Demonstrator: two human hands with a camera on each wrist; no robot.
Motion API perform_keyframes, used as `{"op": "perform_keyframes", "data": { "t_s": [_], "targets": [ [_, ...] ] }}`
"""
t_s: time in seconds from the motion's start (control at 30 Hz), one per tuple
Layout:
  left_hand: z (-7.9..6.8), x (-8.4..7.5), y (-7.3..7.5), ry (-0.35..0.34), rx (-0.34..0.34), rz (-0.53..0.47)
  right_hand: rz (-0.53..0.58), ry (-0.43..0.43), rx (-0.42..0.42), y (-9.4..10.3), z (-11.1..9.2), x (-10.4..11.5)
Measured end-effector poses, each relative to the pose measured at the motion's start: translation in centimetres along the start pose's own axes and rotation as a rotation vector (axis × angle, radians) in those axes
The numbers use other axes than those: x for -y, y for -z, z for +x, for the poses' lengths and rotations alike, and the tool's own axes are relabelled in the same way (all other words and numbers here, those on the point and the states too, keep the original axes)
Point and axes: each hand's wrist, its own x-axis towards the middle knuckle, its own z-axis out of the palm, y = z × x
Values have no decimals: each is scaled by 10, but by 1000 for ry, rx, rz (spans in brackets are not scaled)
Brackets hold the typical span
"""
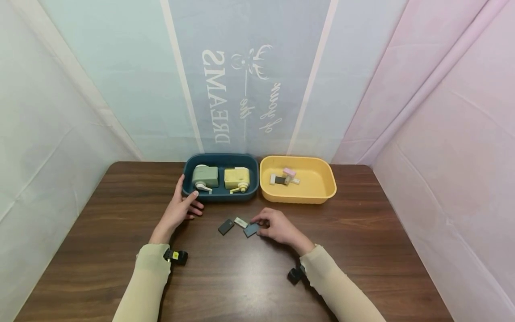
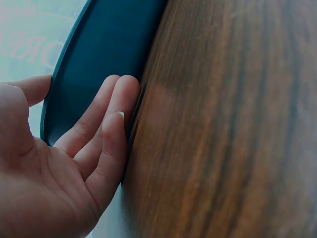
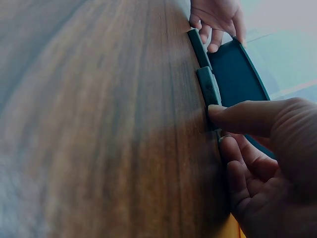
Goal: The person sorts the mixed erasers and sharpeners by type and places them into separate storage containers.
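My left hand [image 1: 179, 211] rests at the front left corner of a dark blue bin [image 1: 221, 197], thumb at its rim; in the left wrist view the other fingers [image 2: 115, 139] lie nearly straight against its outer wall. Inside the bin are a green crank device [image 1: 206, 177] and a yellow crank device [image 1: 236, 178]. My right hand [image 1: 277, 226] pinches the right end of a flat blue-grey block [image 1: 251, 230] on the table. Beside that block lie a whitish block [image 1: 241, 222] and a black block [image 1: 226, 226]. In the right wrist view my thumb [image 3: 240, 116] touches the blue-grey block.
A yellow bin [image 1: 314, 197] stands right of the blue one, close beside it. It holds several small blocks, among them a pink one [image 1: 289, 171]. The brown wooden table [image 1: 225, 286] ends at a hanging printed cloth [image 1: 245, 27] behind the bins.
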Motion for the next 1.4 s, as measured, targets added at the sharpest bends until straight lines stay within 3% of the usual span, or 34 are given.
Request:
{"op": "perform_keyframes", "data": {
  "t_s": [0.37, 0.6, 0.97, 1.4],
  "targets": [
    [0, -2, 0, 5, 1, 8, -73, 14, 26, 3, 1, 2],
    [-1, -2, 2, 29, 11, -1, -44, 3, 34, 6, 0, 2],
    [-17, -33, -2, 57, 40, -12, -18, 47, 14, 15, -9, 7],
    [-2, -4, 1, 30, 11, 7, -3, 56, -40, 35, -19, 15]
  ]
}}
